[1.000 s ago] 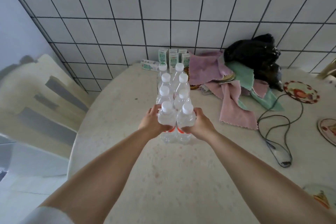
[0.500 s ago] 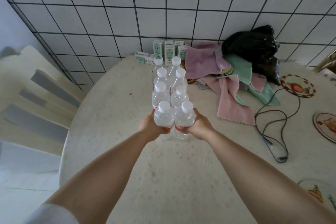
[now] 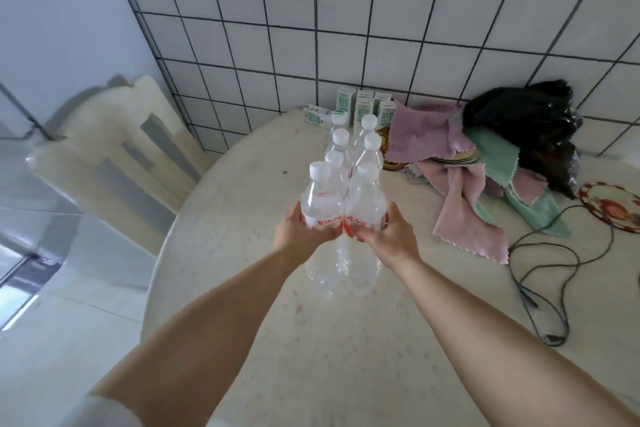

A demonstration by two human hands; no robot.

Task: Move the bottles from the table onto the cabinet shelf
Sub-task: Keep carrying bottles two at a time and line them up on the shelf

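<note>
Gripping two front bottles, head view: left hand [image 3: 300,229] wraps left bottle [image 3: 320,199] at label; right hand [image 3: 389,234] wraps right bottle [image 3: 366,203]. Pair touching, lifted above table [image 3: 242,253], tilted toward 12 o'clock. Remaining bottles [image 3: 349,146] in double row on table at 12 o'clock from pair. Cartons [image 3: 365,107] by tiled wall. Cloths [image 3: 464,198] at 2 o'clock, cable [image 3: 540,260] at 3.

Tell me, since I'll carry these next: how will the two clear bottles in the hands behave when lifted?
The left bottle and right bottle look thin-walled and clear, so they may flex under a tight grip. Smooth plastic could slip; the left hand and right hand wrap the labelled middles. Tall and narrow, they would likely tip if set down carelessly.
</note>
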